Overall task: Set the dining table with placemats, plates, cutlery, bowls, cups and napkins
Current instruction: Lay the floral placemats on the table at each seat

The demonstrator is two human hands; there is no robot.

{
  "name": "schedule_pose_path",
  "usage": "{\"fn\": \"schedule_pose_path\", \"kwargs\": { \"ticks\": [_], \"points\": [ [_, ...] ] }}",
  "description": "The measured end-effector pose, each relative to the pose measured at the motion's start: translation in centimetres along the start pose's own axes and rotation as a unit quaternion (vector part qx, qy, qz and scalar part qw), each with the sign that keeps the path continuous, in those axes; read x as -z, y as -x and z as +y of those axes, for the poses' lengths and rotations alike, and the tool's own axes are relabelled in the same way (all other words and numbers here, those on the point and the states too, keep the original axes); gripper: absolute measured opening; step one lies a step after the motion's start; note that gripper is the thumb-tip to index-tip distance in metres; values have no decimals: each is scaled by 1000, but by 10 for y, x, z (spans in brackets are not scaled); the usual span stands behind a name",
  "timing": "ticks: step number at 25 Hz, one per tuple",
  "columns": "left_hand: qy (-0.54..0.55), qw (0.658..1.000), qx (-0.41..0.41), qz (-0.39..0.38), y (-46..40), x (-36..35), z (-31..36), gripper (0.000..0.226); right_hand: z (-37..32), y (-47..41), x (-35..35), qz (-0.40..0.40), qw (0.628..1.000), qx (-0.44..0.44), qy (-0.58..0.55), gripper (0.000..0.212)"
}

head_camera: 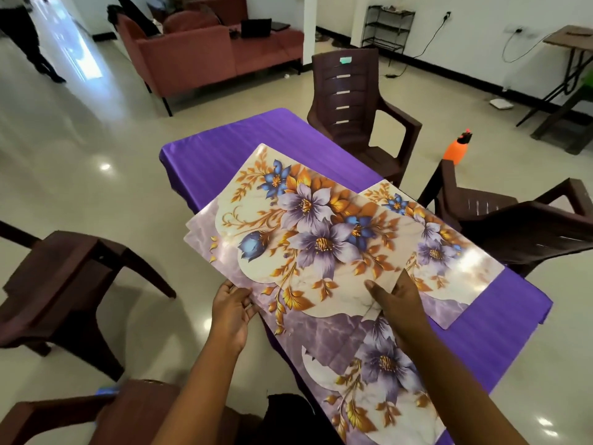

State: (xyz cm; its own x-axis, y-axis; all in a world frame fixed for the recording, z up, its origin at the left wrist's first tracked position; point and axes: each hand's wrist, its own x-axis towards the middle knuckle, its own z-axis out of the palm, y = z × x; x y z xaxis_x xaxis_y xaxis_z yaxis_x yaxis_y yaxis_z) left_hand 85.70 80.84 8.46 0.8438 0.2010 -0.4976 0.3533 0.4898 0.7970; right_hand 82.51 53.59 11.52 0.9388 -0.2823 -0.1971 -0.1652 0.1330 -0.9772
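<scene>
Both hands, left hand [231, 311] and right hand [398, 300], pinch a glossy rectangular floral placemat [298, 239] by its near edge above the purple-clothed tabletop [205, 155], overlapping two matching placemats.

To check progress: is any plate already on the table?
No, the table holds only floral placemats; no plate is visible.

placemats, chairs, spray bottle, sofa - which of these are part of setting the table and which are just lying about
Part of the job:
held placemats, gripped by left hand and right hand
laid placemats
purple table

Lying about:
orange spray bottle
sofa
metal rack
</scene>
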Motion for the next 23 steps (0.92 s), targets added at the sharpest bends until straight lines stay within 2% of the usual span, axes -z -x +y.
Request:
{"fn": "schedule_pose_path", "kwargs": {
  "ticks": [1, 2, 4, 9, 12, 15, 23],
  "points": [
    [-6, 1000, 1, 1, -6, -3, 4, 26, 0, -4, 0, 2, 1000, -3, -9, 55],
    [-13, 1000, 3, 1, -13, -6, 7, 27, -1, -8, -1, 5, 1000, -1, -11, 55],
    [-22, 1000, 7, 4, -22, -12, 11, 27, -1, -15, -1, 17, 1000, 2, 0, 41],
    [4, 1000, 1, -21, -36, -19, 20, 43, 6, -27, -3, 46, 999, -15, -2, 36],
    [11, 1000, 5, -14, -50, -15, 28, 42, 9, -37, -14, 49, 998, -30, 0, 35],
    [7, 1000, 9, 2, -75, -7, 39, 35, 10, -56, -33, 43, 998, -36, 14, 34],
    [-4, 1000, -4, 14, -186, 7, 91, 46, 14, -134, -125, 58, 996, -34, 53, 32]
  ]
}}
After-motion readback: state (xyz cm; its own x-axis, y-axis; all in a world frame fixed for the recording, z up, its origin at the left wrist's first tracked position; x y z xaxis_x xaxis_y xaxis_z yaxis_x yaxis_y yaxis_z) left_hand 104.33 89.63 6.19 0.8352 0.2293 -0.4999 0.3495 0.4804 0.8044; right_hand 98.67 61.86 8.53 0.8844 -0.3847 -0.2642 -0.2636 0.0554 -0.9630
